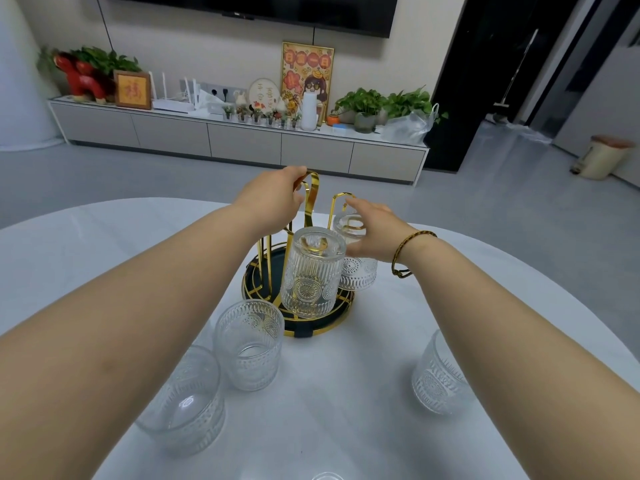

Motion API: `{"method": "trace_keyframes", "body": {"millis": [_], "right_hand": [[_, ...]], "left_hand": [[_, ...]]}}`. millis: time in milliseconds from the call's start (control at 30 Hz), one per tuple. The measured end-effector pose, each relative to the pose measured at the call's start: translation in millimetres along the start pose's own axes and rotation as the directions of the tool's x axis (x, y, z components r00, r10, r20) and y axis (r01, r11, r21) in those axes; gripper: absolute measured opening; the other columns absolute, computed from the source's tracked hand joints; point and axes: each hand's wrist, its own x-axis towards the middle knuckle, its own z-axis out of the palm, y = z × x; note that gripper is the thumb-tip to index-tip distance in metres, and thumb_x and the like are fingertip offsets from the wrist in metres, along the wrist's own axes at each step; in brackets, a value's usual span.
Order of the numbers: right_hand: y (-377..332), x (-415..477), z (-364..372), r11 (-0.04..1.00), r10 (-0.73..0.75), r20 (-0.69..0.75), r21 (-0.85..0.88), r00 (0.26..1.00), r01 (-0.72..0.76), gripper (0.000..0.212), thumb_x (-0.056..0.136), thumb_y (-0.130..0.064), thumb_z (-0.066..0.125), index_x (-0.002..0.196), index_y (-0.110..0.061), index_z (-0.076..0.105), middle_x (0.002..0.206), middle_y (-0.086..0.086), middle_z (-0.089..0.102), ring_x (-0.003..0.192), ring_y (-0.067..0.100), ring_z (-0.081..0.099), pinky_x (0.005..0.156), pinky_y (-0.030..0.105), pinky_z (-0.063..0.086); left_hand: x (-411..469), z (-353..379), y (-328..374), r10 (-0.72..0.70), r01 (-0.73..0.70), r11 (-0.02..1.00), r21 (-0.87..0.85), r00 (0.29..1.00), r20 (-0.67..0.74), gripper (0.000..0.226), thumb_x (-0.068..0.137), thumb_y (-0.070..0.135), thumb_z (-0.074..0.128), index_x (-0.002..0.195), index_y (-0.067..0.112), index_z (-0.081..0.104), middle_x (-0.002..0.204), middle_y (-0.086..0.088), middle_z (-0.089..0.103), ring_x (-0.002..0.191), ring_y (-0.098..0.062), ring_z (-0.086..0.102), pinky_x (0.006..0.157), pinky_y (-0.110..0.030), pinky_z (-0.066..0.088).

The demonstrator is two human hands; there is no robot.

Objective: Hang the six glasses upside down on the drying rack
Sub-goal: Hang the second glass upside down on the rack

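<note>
A gold wire drying rack (313,192) with a round dark base tray (322,325) stands mid-table. One ribbed glass (311,275) hangs upside down on a near prong. A second upside-down glass (356,254) sits on the right prong, and my right hand (375,235) grips its side. My left hand (277,199) pinches the rack's top handle loop. Upright glasses stand loose on the table: one in front of the rack (247,346), one at near left (183,400), one at right (438,379). A glass rim (327,476) peeks in at the bottom edge.
The table (104,244) is round with a white cloth. Beyond it lie grey floor and a long low cabinet (242,136) with plants and ornaments. A bin (604,155) stands at far right.
</note>
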Motion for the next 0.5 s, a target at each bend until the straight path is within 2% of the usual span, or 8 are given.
{"method": "trace_keyframes", "body": {"millis": [133, 333, 433, 500], "right_hand": [[5.5, -24.6, -6.0, 0.996, 0.042, -0.093, 0.078, 0.995, -0.034, 0.077, 0.075, -0.022, 0.063, 0.136, -0.016, 0.017, 0.147, 0.009, 0.026, 0.135, 0.026, 0.016, 0.110, 0.040, 0.018], [20.7, -105.2, 9.9, 0.963, 0.095, -0.307, 0.268, 0.947, -0.010, 0.066, 0.076, -0.019, 0.062, 0.132, -0.019, 0.028, 0.142, 0.002, 0.032, 0.131, 0.016, 0.018, 0.105, 0.025, 0.017], [34.1, -146.9, 28.4, 0.924, 0.201, -0.453, 0.382, 0.869, -0.014, 0.060, 0.074, -0.014, 0.063, 0.127, -0.020, 0.035, 0.136, 0.000, 0.037, 0.126, 0.012, 0.022, 0.096, 0.013, 0.016], [43.8, -169.4, 43.8, 0.884, 0.304, -0.534, 0.468, 0.789, -0.024, 0.060, 0.072, -0.012, 0.065, 0.124, -0.021, 0.037, 0.130, -0.004, 0.038, 0.123, 0.012, 0.025, 0.094, 0.012, 0.017]], "left_hand": [[-1.2, -0.4, -2.1, -0.003, 0.003, 1.000, -0.010, 1.000, 0.010, 0.045, 0.091, 0.016, 0.039, 0.135, 0.018, 0.028, 0.130, -0.015, 0.052, 0.112, -0.033, 0.051, 0.091, -0.042, 0.044], [-5.7, -0.5, 1.8, -0.016, 0.016, 1.000, 0.022, 1.000, 0.025, 0.046, 0.092, 0.015, 0.036, 0.136, 0.018, 0.023, 0.135, -0.017, 0.047, 0.114, -0.036, 0.048, 0.090, -0.043, 0.043], [-12.1, 2.9, 2.9, -0.003, 0.001, 0.999, 0.042, 0.999, 0.050, 0.055, 0.091, 0.012, 0.040, 0.138, 0.018, 0.015, 0.149, -0.013, 0.026, 0.132, -0.034, 0.031, 0.104, -0.045, 0.032], [-18.7, 6.5, 5.1, 0.019, -0.021, 0.996, 0.090, 1.000, 0.021, 0.058, 0.090, 0.014, 0.043, 0.139, 0.014, 0.012, 0.153, -0.011, 0.013, 0.138, -0.031, 0.019, 0.110, -0.046, 0.022]]}}
